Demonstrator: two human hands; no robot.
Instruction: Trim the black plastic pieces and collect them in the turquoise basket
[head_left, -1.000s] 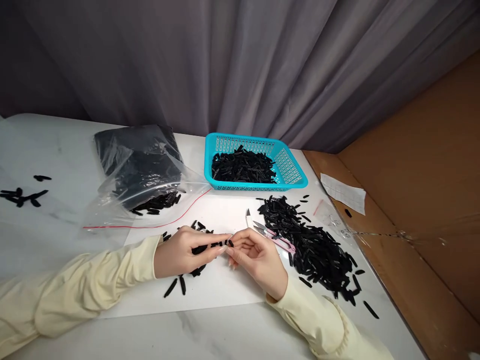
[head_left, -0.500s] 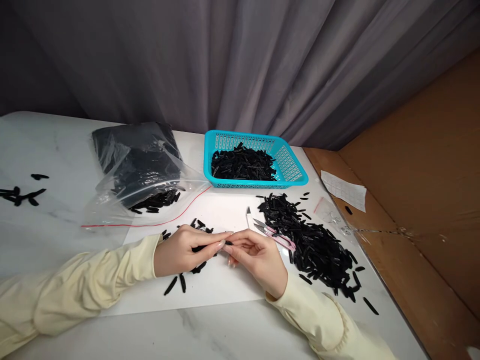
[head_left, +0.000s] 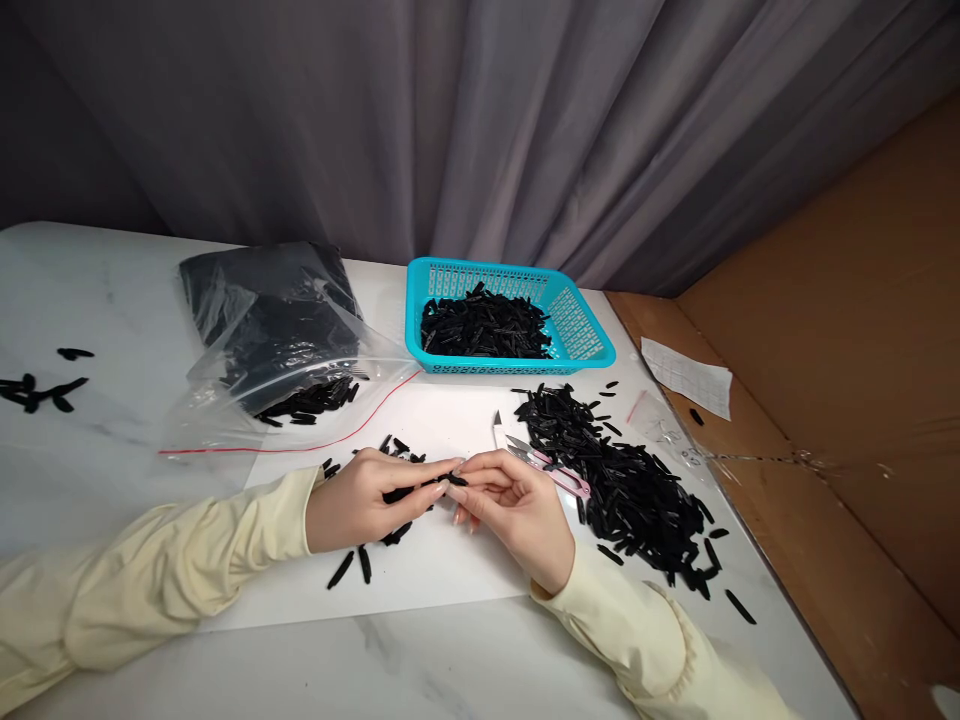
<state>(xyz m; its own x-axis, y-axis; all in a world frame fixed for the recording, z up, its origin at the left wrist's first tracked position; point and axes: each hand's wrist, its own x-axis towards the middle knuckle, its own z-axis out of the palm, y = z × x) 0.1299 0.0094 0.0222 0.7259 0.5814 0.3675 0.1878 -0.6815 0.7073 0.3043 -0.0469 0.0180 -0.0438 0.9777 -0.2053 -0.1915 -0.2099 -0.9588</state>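
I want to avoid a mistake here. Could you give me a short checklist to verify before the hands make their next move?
1. Black piece pinched between left hand and right hand: ok.
2. Pink thread snips lie free beside the right hand: ok.
3. Loose pile of black pieces within right-hand reach: ok.
4. Turquoise basket has spare room: ok.
5. Zip bag mouth open: ok.
6. Condition of the held piece: cannot tell.

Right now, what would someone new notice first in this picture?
Probably the turquoise basket of small black strips at the table's far middle, and the loose black pile to its right. Near the front, the left hand and right hand meet, pinching one black strip.
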